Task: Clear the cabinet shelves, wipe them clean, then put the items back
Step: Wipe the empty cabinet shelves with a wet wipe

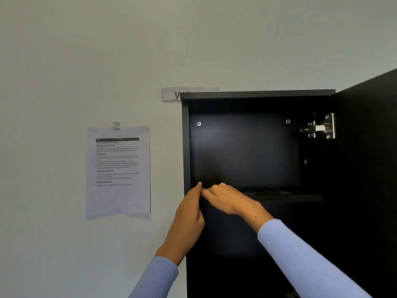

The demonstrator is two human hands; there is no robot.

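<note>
Far left, a printed sheet [117, 172] is taped to the pale wall [64, 72], its text too small for me to read. Just right of it, a paper label [171, 95] peeks out behind the top corner of the black cabinet [255, 94].

My left hand [189, 214] comes up along the cabinet's left side panel, fingers raised with the tips at the front left corner of the shelf [300, 197]. It seems to be pinching something thin and dark there, but against the black board I cannot tell whether it really holds anything. My right hand [225, 198] meets it at the same corner, fingers curled in a narrow grip, knuckles up; what sits between them, a dark cloth or only the shelf edge, I cannot make out either.

The upper compartment shows no items, only the back panel [242, 151] with two screws. Further right, the metal hinge [321, 127] carries the open door [369, 168].

I judge the clearing of this shelf done and the wiping step in hand, or just starting. Next I would want a firm hold on whatever does the wiping, then a sweep rightward along the shelf into the back corners, keeping clear of the hinge.
</note>
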